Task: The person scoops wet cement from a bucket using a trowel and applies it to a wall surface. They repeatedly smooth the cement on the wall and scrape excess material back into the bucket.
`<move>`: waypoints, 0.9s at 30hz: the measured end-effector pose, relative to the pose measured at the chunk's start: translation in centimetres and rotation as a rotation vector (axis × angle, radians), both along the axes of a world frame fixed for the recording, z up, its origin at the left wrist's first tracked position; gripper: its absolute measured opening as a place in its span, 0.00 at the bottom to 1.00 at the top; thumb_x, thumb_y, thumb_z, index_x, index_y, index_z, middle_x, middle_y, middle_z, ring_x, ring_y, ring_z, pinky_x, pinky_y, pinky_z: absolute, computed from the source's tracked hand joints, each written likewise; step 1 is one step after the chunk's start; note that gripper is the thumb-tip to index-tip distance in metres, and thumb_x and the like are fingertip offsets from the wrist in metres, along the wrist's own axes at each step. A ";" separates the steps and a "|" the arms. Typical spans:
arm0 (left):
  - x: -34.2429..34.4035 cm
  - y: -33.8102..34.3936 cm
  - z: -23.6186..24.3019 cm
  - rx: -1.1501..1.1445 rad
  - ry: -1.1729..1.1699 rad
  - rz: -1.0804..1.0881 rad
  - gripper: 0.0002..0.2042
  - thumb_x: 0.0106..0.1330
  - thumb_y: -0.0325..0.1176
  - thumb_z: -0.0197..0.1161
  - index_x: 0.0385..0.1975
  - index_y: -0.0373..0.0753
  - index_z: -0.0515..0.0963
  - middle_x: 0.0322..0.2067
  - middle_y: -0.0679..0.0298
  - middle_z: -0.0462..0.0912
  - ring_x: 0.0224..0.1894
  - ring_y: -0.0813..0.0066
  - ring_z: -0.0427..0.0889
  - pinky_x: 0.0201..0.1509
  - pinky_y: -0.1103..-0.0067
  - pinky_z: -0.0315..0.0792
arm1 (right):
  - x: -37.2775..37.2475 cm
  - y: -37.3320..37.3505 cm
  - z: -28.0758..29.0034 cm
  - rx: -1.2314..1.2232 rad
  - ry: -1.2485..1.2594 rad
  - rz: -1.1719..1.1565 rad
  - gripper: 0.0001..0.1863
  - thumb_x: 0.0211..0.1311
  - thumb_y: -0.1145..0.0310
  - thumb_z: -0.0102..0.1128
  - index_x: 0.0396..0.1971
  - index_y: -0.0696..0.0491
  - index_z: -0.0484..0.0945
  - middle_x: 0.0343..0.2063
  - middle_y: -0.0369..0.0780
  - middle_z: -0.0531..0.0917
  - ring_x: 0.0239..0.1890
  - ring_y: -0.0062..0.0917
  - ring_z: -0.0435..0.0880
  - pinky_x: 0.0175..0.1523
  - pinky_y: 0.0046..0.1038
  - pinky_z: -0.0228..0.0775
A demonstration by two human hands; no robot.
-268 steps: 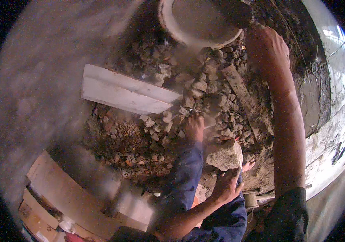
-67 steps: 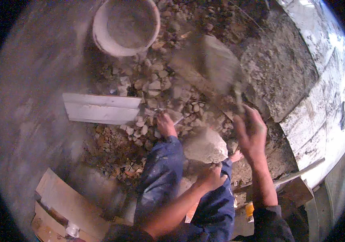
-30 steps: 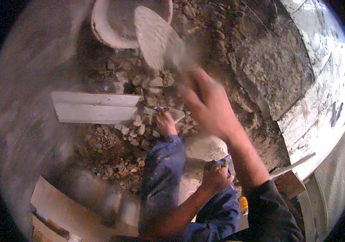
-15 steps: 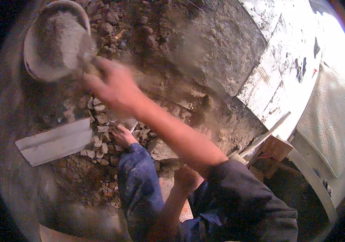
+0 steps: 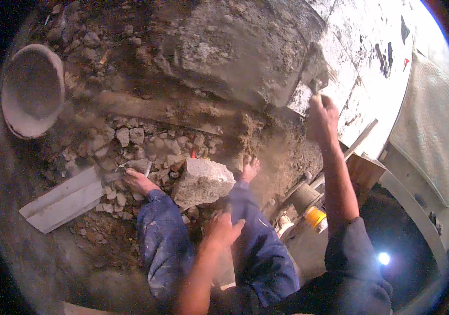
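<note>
My right hand (image 5: 323,116) is closed round the handle of a trowel (image 5: 314,65). The trowel's grey blade is at the border between the rough grey mortar bed (image 5: 245,47) and the white, dark-smeared slabs (image 5: 355,68). Whether mortar lies on the blade is hard to make out. My left hand (image 5: 223,231) is over my lap between the knees, thumb and a finger apart, with nothing visible in it. A pale stone block (image 5: 203,182) sits just beyond it, between my bare feet.
A round basin (image 5: 59,100) stands at the far left, greyish inside. Broken stones (image 5: 169,149) cover the ground ahead of my feet. Nearby are a pale grooved board (image 5: 64,202), a yellow round object (image 5: 315,218), a wooden bar (image 5: 361,139), a quilted mat (image 5: 429,128) and a bright light (image 5: 383,258).
My right hand has swung from the basin at the left over to the slabs at the right, carrying the trowel. The left hand now shows more fully, and the view has shifted.
</note>
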State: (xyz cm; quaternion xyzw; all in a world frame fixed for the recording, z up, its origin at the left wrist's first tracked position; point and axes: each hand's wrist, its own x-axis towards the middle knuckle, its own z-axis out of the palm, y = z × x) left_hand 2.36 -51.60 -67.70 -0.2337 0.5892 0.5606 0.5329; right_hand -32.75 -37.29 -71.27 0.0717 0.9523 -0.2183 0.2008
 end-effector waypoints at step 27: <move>0.4 2.2 -2.2 -0.023 -0.143 0.039 0.39 0.64 0.49 0.60 0.66 0.26 0.58 0.59 0.36 0.69 0.64 0.43 0.67 0.69 0.62 0.59 | -11.6 8.6 0.6 0.381 -0.082 0.431 0.19 0.60 0.56 0.59 0.40 0.57 0.80 0.27 0.44 0.85 0.27 0.31 0.84 0.33 0.34 0.75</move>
